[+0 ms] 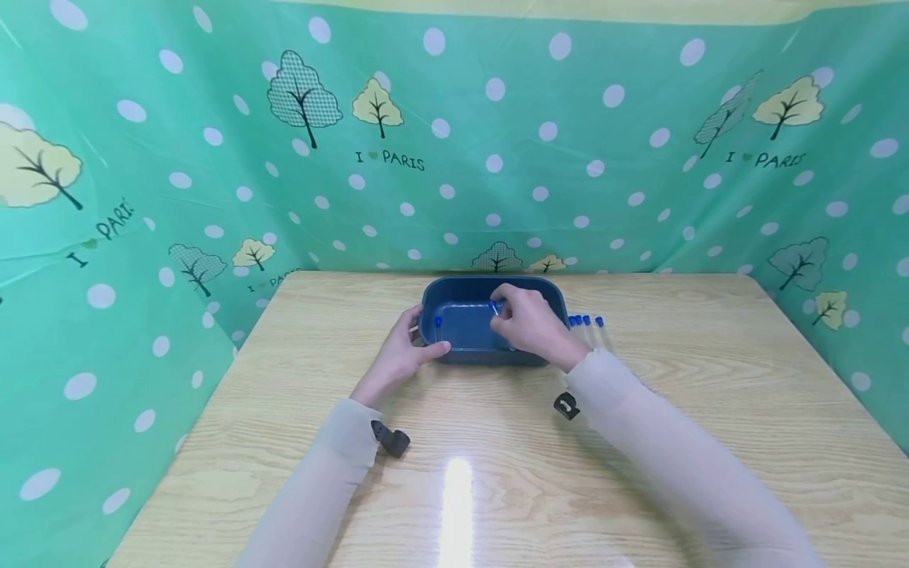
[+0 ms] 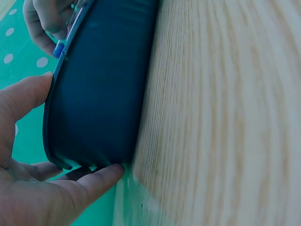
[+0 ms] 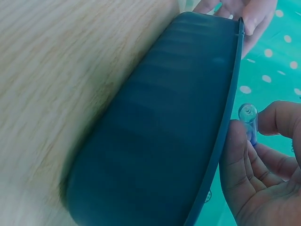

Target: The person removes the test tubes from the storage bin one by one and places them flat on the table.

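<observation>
A dark blue plastic basin (image 1: 490,359) stands on the table. My left hand (image 1: 399,353) grips its left end, thumb on the rim and fingers along the outer wall, as the left wrist view also shows. Over the basin's right half, my right hand (image 1: 531,322) pinches a small clear tube with a blue cap (image 3: 248,115) between thumb and fingers. That tube is tilted, its cap pointing away in the head view. Inside the basin, at the left, lies another blue-capped tube (image 1: 438,325). The right hand hides part of the basin's right interior.
Several more blue-capped clear tubes (image 1: 600,322) lie on the wooden table (image 1: 710,379) just right of the basin, partly behind the right wrist. A green dotted cloth (image 1: 497,189) hangs behind the table and at both sides.
</observation>
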Tool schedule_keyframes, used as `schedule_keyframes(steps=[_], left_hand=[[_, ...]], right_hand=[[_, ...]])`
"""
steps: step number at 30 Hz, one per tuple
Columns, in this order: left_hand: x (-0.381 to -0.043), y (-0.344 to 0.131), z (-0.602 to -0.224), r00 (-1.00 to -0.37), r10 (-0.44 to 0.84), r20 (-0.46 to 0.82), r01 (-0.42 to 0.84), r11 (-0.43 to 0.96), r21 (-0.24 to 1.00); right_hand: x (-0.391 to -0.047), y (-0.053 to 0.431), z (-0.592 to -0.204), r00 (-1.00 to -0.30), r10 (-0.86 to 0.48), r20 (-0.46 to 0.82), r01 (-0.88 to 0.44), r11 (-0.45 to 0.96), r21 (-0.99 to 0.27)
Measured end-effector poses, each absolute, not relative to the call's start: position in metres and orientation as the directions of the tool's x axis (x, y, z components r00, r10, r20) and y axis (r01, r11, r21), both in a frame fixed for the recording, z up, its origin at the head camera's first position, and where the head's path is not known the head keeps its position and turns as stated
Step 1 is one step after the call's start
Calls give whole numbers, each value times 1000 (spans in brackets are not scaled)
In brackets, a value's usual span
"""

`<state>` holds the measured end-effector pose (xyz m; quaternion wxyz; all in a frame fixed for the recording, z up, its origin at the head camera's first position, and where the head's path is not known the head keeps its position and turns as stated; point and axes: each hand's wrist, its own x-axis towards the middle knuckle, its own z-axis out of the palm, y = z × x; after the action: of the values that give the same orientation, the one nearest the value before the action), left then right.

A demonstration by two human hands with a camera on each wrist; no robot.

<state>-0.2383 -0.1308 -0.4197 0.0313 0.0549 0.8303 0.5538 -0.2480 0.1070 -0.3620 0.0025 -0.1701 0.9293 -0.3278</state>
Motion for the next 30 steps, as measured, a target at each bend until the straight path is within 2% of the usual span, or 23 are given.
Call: schedule_keyframes(steps=[18, 30], left_hand=[[-238, -130, -419, -992, 122, 15, 61, 383, 922], [-237, -130, -419, -992, 123, 12, 57, 376, 925]], right_hand=[[-240, 130, -364, -941, -307, 146, -330, 722, -608], [-237, 151, -364, -960, -265, 94, -265, 739, -619]])
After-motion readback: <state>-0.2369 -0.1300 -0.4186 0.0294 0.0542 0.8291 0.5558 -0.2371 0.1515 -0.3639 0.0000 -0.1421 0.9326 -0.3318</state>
